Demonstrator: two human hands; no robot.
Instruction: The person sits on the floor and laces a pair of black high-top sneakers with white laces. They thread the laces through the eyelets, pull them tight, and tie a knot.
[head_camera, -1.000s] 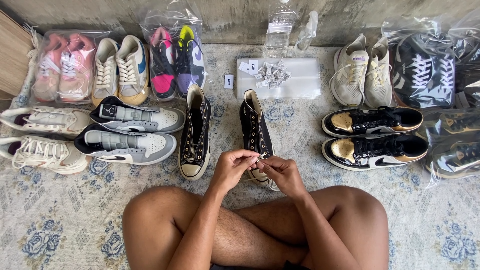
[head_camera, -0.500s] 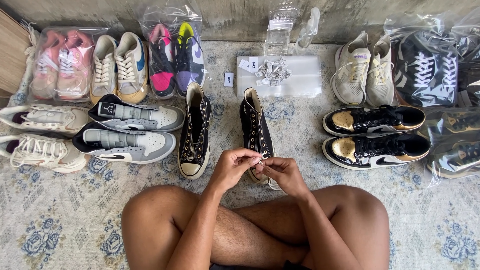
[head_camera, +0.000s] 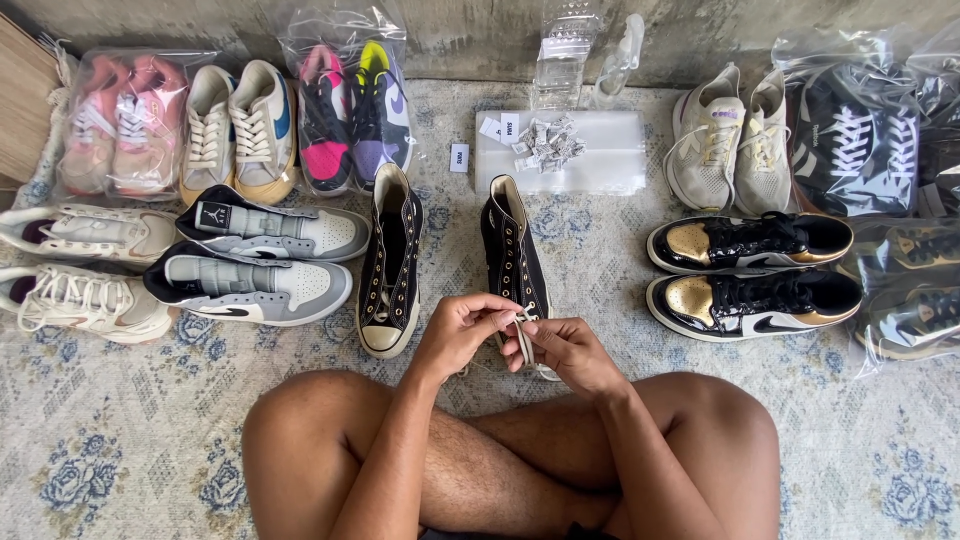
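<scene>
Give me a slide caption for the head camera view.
Both hands, left hand and right hand, pinch a white lace over a black high-top shoe among sneakers.

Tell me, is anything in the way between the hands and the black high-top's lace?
Nothing visible: the left hand and right hand already pinch the white lace over the black high-top.

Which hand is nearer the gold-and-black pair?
Right. The right hand is at the lace, left of the gold-and-black pair; the left hand lies farther left.
</scene>
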